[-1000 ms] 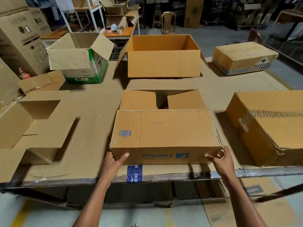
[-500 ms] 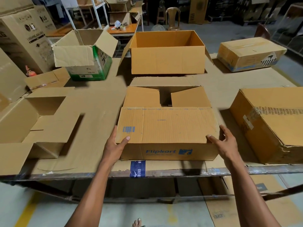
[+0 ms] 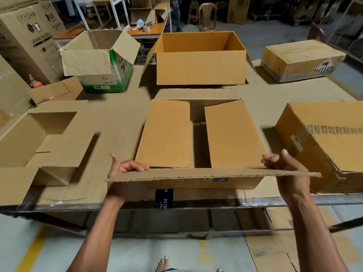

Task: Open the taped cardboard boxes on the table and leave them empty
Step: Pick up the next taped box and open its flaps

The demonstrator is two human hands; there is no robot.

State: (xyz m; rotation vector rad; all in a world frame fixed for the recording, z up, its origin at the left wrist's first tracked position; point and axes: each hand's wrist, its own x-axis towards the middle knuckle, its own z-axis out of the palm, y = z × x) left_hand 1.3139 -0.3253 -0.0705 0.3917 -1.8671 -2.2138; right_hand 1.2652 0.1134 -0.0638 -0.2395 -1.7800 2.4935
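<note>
The table is cardboard-covered and carries boxes all round. The open box stands at the back, a taped box sits closed at the right. Centre stage, near the front edge, is the Flipkart box, its two inner flaps lying inward. Its near flap is raised edge-on: left hand grips one end, right hand pinches the other. The inside looks empty, though mostly hidden.
</note>
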